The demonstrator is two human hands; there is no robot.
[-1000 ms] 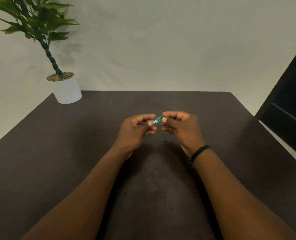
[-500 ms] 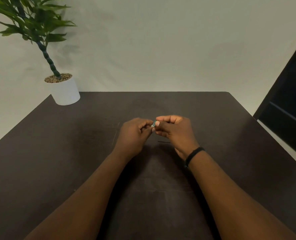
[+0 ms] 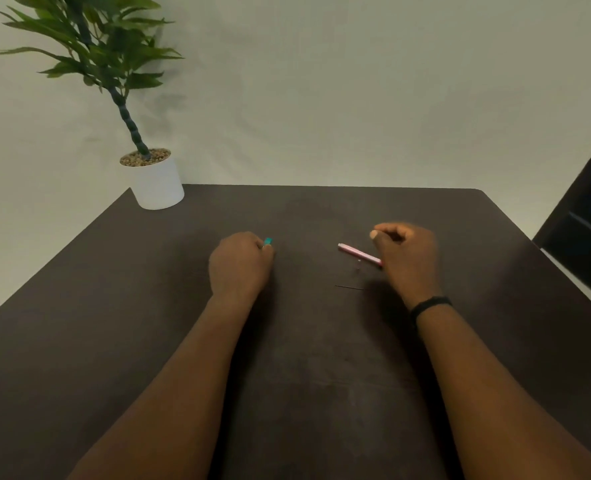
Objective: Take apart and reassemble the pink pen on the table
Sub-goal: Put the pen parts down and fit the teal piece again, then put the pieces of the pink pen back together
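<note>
The pink pen is in two parts over the dark table (image 3: 308, 382). My left hand (image 3: 240, 265) is closed around a small teal pen piece (image 3: 268, 241), whose tip sticks out past my fingers. About a hand's width to the right, my right hand (image 3: 406, 259) is curled over one end of the pink pen barrel (image 3: 358, 252). The barrel points left, and its right end is hidden behind that hand. A tiny pale piece (image 3: 359, 261) shows just below the barrel. A thin dark line (image 3: 349, 287) lies on the table in front of it.
A white pot (image 3: 157, 185) with a green plant stands on the table's far left corner. A dark piece of furniture (image 3: 585, 233) stands beyond the right edge. A pale wall rises behind the table.
My hands were together at the centre, holding the pen between them. They have pulled apart, the left going left with the teal piece and the right going right with the pink barrel.
</note>
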